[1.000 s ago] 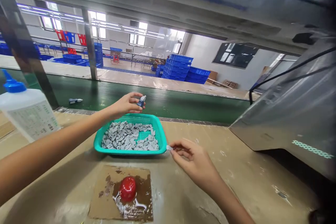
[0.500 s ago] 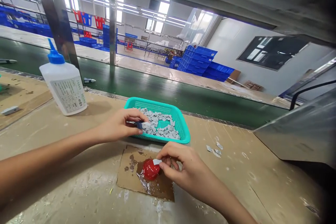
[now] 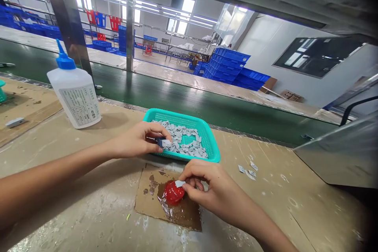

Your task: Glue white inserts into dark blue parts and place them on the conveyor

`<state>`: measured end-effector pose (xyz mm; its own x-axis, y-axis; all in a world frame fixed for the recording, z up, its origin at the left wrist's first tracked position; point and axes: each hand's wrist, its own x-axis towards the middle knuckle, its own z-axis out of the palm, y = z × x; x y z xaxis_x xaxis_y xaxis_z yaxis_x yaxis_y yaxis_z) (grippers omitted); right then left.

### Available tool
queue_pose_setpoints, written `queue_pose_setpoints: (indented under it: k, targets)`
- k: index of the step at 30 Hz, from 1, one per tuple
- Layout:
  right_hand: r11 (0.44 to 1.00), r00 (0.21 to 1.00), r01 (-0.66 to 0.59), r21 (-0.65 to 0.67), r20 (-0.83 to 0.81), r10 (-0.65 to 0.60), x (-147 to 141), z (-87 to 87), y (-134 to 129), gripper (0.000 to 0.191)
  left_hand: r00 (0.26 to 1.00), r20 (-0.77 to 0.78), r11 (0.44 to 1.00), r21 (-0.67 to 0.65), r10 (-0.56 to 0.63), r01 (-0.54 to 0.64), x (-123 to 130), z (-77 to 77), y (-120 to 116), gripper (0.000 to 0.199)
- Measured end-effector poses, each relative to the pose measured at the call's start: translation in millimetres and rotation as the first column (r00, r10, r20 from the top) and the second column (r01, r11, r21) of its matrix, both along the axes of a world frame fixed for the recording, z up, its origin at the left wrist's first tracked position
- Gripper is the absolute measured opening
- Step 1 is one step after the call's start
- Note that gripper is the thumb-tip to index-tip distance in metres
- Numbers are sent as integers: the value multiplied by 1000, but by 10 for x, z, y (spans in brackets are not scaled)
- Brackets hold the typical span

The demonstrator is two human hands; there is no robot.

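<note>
My left hand (image 3: 141, 140) grips a dark-and-white part (image 3: 165, 143), my right hand (image 3: 206, 183) a white tab (image 3: 179, 184), leaving its nine-o'clock end bare.

Left hand (image 3: 143, 140) lower; right hand (image 3: 206, 183) at red dome (image 3: 172, 194)

Daylight from blown-out windows (image 3: 188, 5) at twelve o'clock and tube lights (image 3: 147, 4) near eleven keep things bright. Wet glare flecks the red dome (image 3: 173, 196) at six; soft shadow darkens the bench (image 3: 94, 197) at eight. Blackness swallows the three-o'clock edge.
</note>
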<state>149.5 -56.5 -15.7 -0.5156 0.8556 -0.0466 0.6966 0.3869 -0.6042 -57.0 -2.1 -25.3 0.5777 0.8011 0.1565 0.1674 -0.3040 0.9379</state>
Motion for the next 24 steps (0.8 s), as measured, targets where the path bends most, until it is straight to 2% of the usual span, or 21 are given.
queue_pose_setpoints:
  k: [4,7,9,11,14,17,21,24]
  targets:
    - [1000,1000,-18,16,8,18,18,16,-1,18,1000,21,1000,-19,-1,2,6,5,-4,17]
    - [1000,1000,-11,16,6,11,20,28,-2,19,996,66,998,-29,53,-51,11,6,-12,18]
    - [1000,1000,-7,1,-12,7,11,24,-1,18,984,135,989,-109,115,-100,11,-4,-14,22]
    - [1000,1000,-3,-11,-31,2,3,16,3,16,954,244,963,-246,171,-110,10,-19,-17,25]
    - [1000,999,12,-9,-48,-12,21,24,10,13,870,416,904,-421,265,-74,18,-16,-43,24]
    - [1000,993,13,-25,-113,-15,79,73,17,9,806,488,850,-525,335,-36,48,37,-113,19]
    - [1000,981,5,-31,-195,-11,147,152,13,7,818,473,791,-610,328,36,92,107,-227,15]
    - [1000,984,-6,5,-179,7,158,185,7,7,856,461,792,-601,232,108,103,112,-274,19]
